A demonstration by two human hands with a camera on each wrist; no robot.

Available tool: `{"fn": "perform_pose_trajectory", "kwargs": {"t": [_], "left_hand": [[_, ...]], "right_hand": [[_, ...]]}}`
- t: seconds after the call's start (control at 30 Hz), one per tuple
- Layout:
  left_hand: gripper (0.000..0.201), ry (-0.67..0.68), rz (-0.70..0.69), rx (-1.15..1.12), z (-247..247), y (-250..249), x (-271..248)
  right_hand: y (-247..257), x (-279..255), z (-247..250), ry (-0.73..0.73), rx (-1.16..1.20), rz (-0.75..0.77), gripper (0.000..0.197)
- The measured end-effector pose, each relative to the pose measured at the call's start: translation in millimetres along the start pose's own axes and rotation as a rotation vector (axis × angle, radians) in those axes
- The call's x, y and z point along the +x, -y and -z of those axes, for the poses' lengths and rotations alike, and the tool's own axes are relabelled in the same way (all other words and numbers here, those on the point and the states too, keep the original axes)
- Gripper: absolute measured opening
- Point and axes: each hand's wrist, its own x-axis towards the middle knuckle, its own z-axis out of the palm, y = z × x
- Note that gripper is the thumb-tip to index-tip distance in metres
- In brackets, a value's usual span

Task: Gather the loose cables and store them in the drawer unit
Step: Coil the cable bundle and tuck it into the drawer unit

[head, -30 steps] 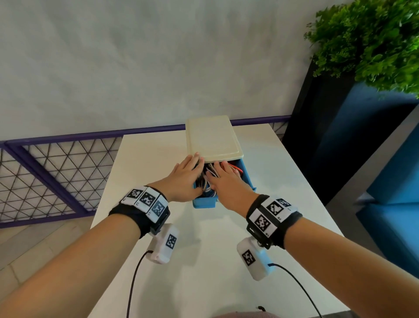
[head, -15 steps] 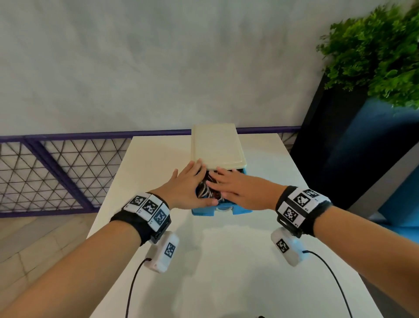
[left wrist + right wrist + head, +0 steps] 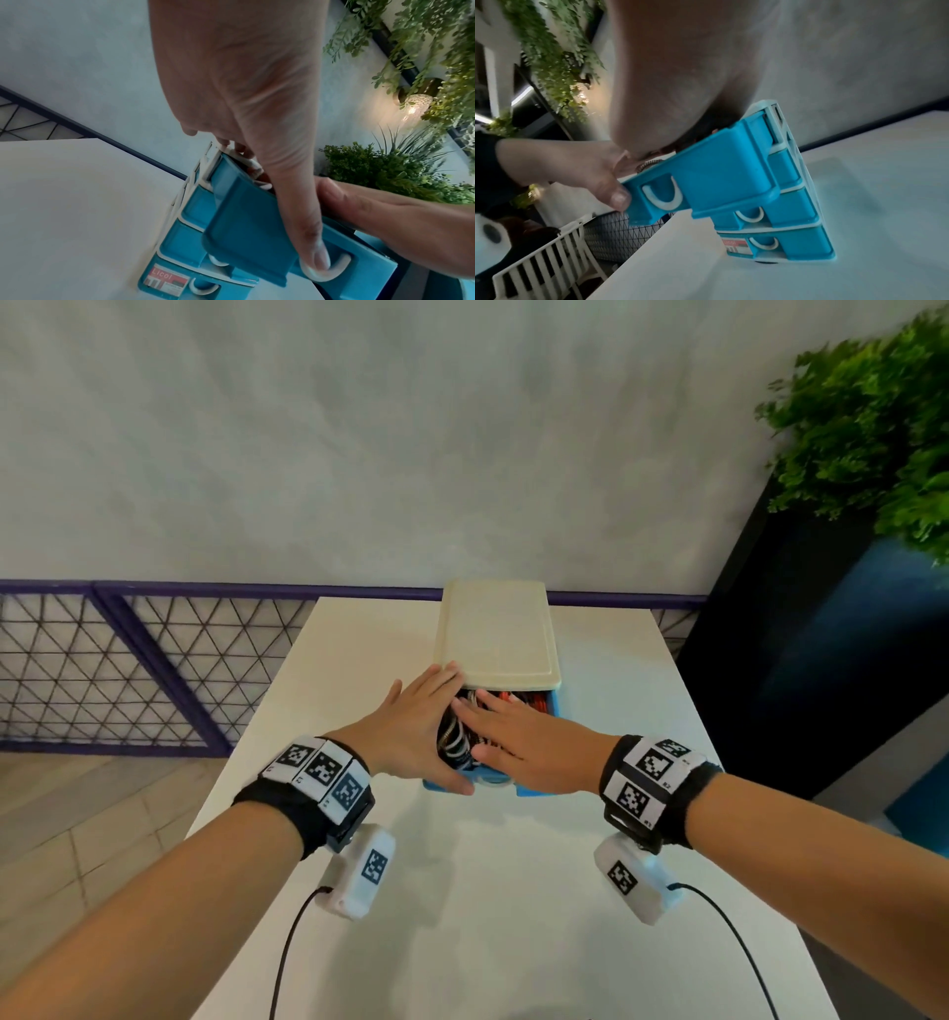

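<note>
A drawer unit with a cream top (image 3: 495,634) and blue drawers stands at the table's far middle. Its top drawer (image 3: 534,788) is pulled out and packed with red, white and black cables (image 3: 454,737). My left hand (image 3: 416,731) lies flat over the drawer's left side, its thumb pressing the drawer front (image 3: 246,233) by the white handle (image 3: 334,270). My right hand (image 3: 518,742) lies flat across the cables from the right, pressing them down. In the right wrist view a coiled cable (image 3: 649,163) peeks over the rim of the drawer (image 3: 718,172).
The white table (image 3: 359,670) stretches toward me from the unit. A purple mesh railing (image 3: 128,670) runs behind and to the left. A dark planter (image 3: 821,660) with green foliage stands close on the right. A white slatted chair (image 3: 539,270) is below the table edge.
My right forearm has swung out to the right, so that hand now lies across the cables instead of pointing forward. The left thumb has come down onto the drawer front.
</note>
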Motion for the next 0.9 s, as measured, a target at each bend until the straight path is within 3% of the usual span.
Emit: {"fn": "perform_pose_trajectory", "kwargs": {"t": [0.17,0.37,0.57,0.9], "left_hand": [[0.132,-0.053,-0.014,-0.050,1.0,-1.2,-2.9],[0.131,-0.059,-0.026,0.033,6.0,-0.3,1.1],[0.128,-0.051,-0.015,0.086,10.8,-4.0,1.0],[0.088,-0.162,0.010,0.106,15.7,-12.0,4.8]], "right_hand": [[-2.4,-1.8,-3.8,0.011,-0.168,0.070,0.061],[-6.9,8.0,-10.1,-0.050,-0.207,0.069,0.048],[-3.6,4.0,-10.2,-0.120,-0.282,0.084,0.049],[12.6,-12.1,1.8,-0.095,0.006,-0.051,0.050]]}}
